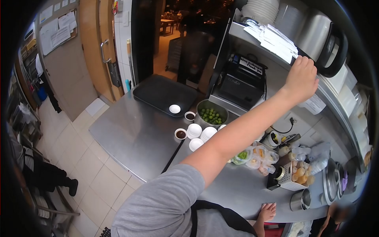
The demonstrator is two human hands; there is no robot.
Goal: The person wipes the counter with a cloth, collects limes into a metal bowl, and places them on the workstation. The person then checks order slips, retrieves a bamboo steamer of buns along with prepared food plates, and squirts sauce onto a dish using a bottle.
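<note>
My left hand reaches up at the end of a bare forearm to the front edge of the upper shelf. Its fingers are curled closed, and what they grip is hidden. Just left of it lies a stack of white paper slips; a steel kettle with a black handle stands right behind it. Low in the view, my right hand rests on the edge of the steel counter, fingers stretched out and holding nothing. A metal cup is to its right.
Small white bowls and dark sauce cups stand beside a pot of green limes. A black tray lies behind them. A printer sits under the shelf. Bagged food and a bottle basket line the wall.
</note>
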